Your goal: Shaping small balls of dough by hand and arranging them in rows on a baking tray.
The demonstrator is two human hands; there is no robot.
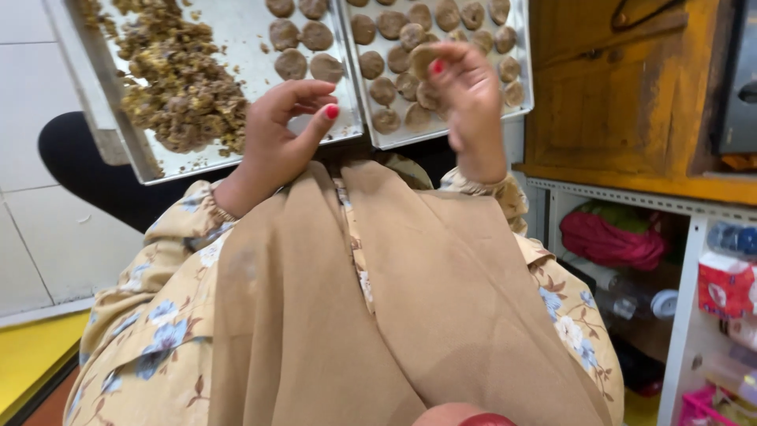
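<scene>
Dough disc (423, 57) pinched in right hand (465, 95) above tray (524, 87).

Red-and-white soft packet (724, 285): far right, on the white shelf rack (694, 260), squarish, crinkled wrap.
Pink-and-white packs (721, 398): bottom right corner, below the red packet, partly cut off.
Blue-wrapped item (733, 238): right edge, just above the red packet, blurred.

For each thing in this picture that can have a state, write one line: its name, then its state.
Right hand: raised, pinching a flat brown dough disc.
Left hand: curled, empty, over the left tray's near edge.
Left tray: partly filled, crumbly mix heaped, few discs.
Right tray: nearly full of discs.
Shelf: open, cluttered.
</scene>
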